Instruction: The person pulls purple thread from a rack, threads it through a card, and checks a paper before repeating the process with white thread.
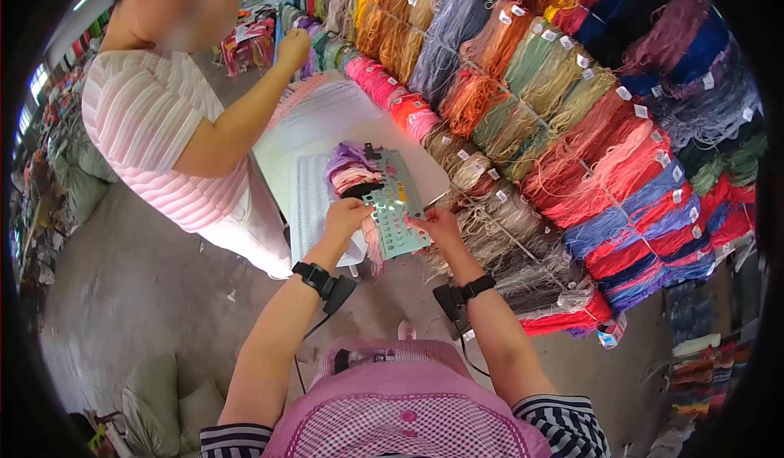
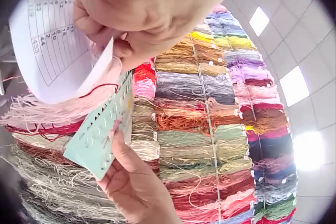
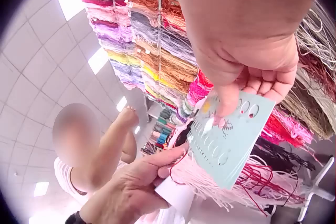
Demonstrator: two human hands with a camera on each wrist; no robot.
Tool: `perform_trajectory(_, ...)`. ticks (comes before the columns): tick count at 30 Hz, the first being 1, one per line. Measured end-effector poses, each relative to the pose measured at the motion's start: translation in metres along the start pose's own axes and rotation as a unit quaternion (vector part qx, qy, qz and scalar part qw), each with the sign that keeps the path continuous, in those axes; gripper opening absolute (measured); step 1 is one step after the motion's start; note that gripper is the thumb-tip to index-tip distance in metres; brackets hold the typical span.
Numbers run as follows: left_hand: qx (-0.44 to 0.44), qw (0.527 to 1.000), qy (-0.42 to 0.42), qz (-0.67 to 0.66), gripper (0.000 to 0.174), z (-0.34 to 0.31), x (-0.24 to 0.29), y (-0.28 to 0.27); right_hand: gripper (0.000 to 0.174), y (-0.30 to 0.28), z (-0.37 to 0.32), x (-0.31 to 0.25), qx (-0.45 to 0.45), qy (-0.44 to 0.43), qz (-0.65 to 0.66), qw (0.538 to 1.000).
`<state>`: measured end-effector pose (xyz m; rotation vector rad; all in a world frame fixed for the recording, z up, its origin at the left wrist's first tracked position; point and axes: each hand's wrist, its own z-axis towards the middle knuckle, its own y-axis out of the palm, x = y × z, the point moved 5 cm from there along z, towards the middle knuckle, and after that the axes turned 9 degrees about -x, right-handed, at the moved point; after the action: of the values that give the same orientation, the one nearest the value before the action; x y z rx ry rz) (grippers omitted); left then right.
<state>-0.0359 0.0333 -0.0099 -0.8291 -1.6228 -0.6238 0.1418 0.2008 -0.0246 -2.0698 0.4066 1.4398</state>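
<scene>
A pale green thread card (image 1: 394,217) with rows of punched holes is held in front of me. Purple, pink and black thread bundles (image 1: 353,172) hang off its left side. My left hand (image 1: 349,213) is at that edge, pinching pale pink thread (image 3: 202,179); its fingertips are partly hidden. On the right edge, my right hand (image 1: 443,228) grips the card, thumb on the printed face (image 3: 227,103) and fingers behind. Close under my left hand in the left wrist view is a curled, printed white sheet (image 2: 55,40). A dark red strand (image 2: 97,90) loops beside it.
A white table (image 1: 359,123) with a printed chart (image 1: 306,201) stands beyond the card. Rows of tagged, coloured thread skeins (image 1: 523,115) slope along the right. Another person in a pink striped top (image 1: 155,123) stands at the left, arm raised. Sacks (image 1: 151,401) lie on the floor.
</scene>
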Motion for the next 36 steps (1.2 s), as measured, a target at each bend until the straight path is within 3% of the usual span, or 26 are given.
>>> perform_trajectory(2, -0.012, 0.999, -0.002, -0.052, 0.017, -0.003, -0.005, 0.004, 0.036, -0.009, 0.001, 0.005, 0.029, -0.006, 0.014, 0.999)
perform_trajectory(4, -0.001, 0.995, 0.028, 0.091, 0.022, 0.008, -0.001, -0.014, 0.036, 0.002, -0.017, -0.035, -0.012, -0.011, 0.08, 0.997)
perform_trajectory(5, -0.002, 0.983, 0.03, 0.179, 0.024, 0.003, -0.003, -0.015, 0.052, 0.009, 0.019, 0.022, -0.038, -0.042, 0.104, 0.993)
perform_trajectory(6, -0.033, 0.996, 0.05, 0.068, 0.023, 0.014, -0.011, -0.009, 0.059, -0.004, 0.049, 0.05, 0.003, -0.054, -0.035, 0.998)
perform_trajectory(7, -0.053, 0.959, 0.224, 0.167, 0.019, 0.039, -0.053, -0.019, 0.059, -0.009, 0.005, 0.017, 0.088, -0.079, -0.148, 0.982)
perform_trajectory(8, 0.003, 0.793, 0.455, 0.404, 0.015, 0.01, -0.011, -0.01, 0.052, -0.014, -0.012, 0.005, 0.081, -0.087, -0.018, 0.993)
perform_trajectory(9, -0.031, 0.981, 0.081, 0.175, 0.016, 0.023, -0.022, -0.027, 0.047, -0.021, -0.026, -0.01, 0.083, -0.079, -0.038, 0.993)
perform_trajectory(10, -0.048, 0.965, 0.1, 0.239, 0.017, 0.015, 0.003, -0.03, 0.039, -0.029, -0.05, -0.033, 0.072, -0.091, -0.021, 0.993)
perform_trajectory(11, 0.056, 0.955, 0.202, 0.208, 0.018, 0.002, 0.014, -0.037, 0.039, -0.042, -0.072, -0.05, 0.096, -0.095, -0.014, 0.991)
perform_trajectory(12, 0.093, 0.943, 0.267, 0.176, 0.017, -0.024, 0.05, -0.026, 0.037, -0.06, -0.094, -0.07, 0.091, -0.134, -0.024, 0.986)
perform_trajectory(13, 0.036, 0.969, 0.229, 0.089, 0.013, -0.027, 0.063, -0.011, 0.035, -0.08, -0.12, -0.089, 0.084, -0.175, -0.046, 0.98)
perform_trajectory(16, -0.052, 0.961, 0.267, 0.043, 0.011, -0.077, 0.133, 0.054, 0.021, -0.154, -0.207, -0.13, 0.205, -0.301, -0.126, 0.923)
perform_trajectory(18, -0.207, 0.967, 0.145, 0.037, 0.009, -0.108, 0.161, 0.107, 0.015, -0.202, -0.268, -0.143, 0.244, -0.297, -0.072, 0.92)
perform_trajectory(21, -0.267, 0.95, 0.162, 0.033, 0.009, -0.148, 0.191, 0.18, 0.012, -0.282, -0.334, -0.125, 0.384, -0.337, -0.016, 0.859)
perform_trajectory(23, -0.281, 0.939, 0.189, 0.066, 0.009, -0.172, 0.211, 0.23, 0.007, -0.333, -0.386, -0.117, 0.405, -0.406, 0.11, 0.812)
perform_trajectory(27, -0.297, 0.931, 0.2, 0.068, 0.009, -0.218, 0.246, 0.329, 0.008, -0.453, -0.449, -0.071, 0.504, -0.398, 0.161, 0.75)
perform_trajectory(30, -0.325, 0.908, 0.257, 0.06, 0.011, -0.242, 0.268, 0.405, 0.01, -0.51, -0.46, -0.053, 0.512, -0.379, 0.118, 0.762)
perform_trajectory(36, -0.364, 0.897, 0.245, 0.054, 0.013, -0.28, 0.279, 0.511, 0.014, -0.562, -0.451, -0.056, 0.494, -0.336, 0.077, 0.798)
